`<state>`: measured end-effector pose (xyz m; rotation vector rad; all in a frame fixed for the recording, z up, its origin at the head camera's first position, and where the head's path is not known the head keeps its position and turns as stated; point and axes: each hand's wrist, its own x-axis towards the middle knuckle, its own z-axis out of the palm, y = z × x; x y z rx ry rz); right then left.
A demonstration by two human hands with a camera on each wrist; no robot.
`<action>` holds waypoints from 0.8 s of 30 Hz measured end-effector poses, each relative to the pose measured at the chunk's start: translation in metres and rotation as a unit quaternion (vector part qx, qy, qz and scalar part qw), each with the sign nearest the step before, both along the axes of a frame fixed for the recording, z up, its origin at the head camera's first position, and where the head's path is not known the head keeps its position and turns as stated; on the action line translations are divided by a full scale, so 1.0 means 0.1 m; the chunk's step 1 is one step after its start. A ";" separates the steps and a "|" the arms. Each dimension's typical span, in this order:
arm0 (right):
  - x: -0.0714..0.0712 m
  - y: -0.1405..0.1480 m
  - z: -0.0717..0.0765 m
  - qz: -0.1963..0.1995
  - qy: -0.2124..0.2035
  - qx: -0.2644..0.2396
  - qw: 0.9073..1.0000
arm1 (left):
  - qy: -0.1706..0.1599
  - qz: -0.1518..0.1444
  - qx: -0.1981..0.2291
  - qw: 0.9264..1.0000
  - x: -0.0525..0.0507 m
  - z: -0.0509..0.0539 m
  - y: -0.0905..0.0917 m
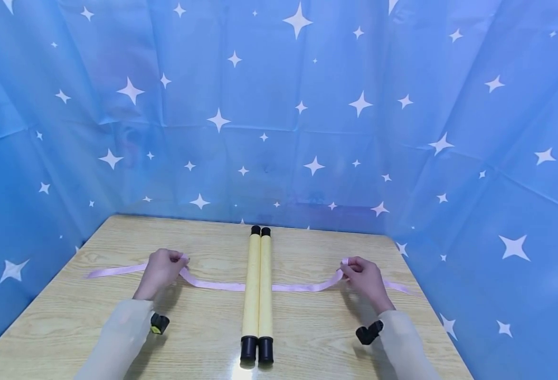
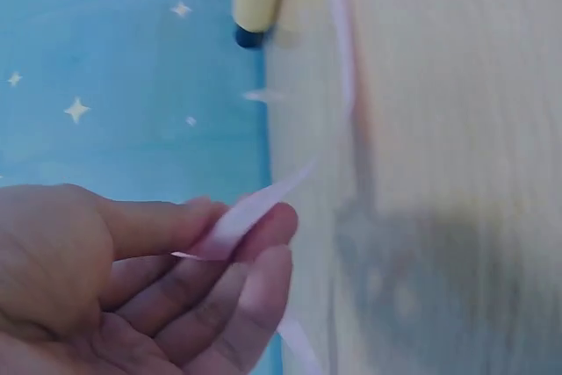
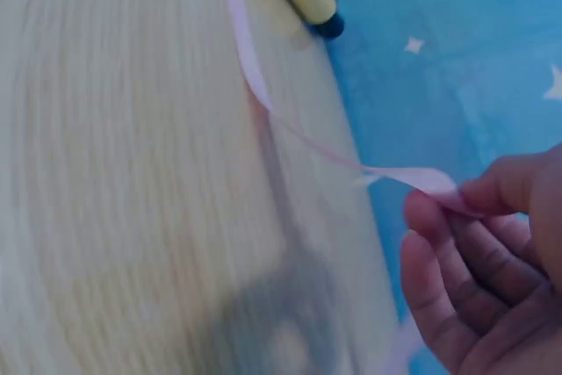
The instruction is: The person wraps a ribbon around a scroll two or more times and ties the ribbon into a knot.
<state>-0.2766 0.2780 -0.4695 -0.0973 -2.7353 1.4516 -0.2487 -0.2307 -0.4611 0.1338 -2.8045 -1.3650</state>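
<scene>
Two pale yellow tubes with black end caps (image 1: pixel 258 290) lie side by side on the table, pointing away from me. A pink-lilac ribbon (image 1: pixel 221 286) passes beneath both tubes and comes out on either side. My left hand (image 1: pixel 162 270) pinches the ribbon left of the tubes, raised a little off the table; its tail trails further left. To the right, my right hand (image 1: pixel 365 277) likewise pinches the ribbon, with a short tail beyond it. In the left wrist view the ribbon (image 2: pixel 241 221) sits between thumb and forefinger. The right wrist view shows the ribbon (image 3: pixel 430 180) pinched the same way.
The wooden table (image 1: pixel 202 338) has its far edge against a blue curtain (image 1: pixel 269 105) with white stars, which also hangs along both sides. Dark wrist devices (image 1: pixel 370 333) are worn at both cuffs.
</scene>
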 end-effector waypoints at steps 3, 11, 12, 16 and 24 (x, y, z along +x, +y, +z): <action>0.01 -0.08 0.06 0.011 0.007 -0.011 1.000 | 0.013 -0.017 0.038 0.999 -0.02 0.06 0.07; 0.00 -0.28 0.22 0.011 0.024 -0.032 0.999 | 0.052 -0.068 0.061 0.994 -0.06 0.19 0.25; 0.00 -0.31 0.25 0.011 0.028 -0.034 0.999 | 0.055 -0.075 0.066 0.993 -0.06 0.21 0.28; 0.02 -0.43 0.35 0.029 0.046 -0.044 0.998 | 0.065 -0.106 0.104 0.987 -0.06 0.29 0.41; 0.04 -0.74 0.56 0.067 0.069 -0.069 0.993 | 0.052 -0.151 0.174 0.972 -0.05 0.43 0.64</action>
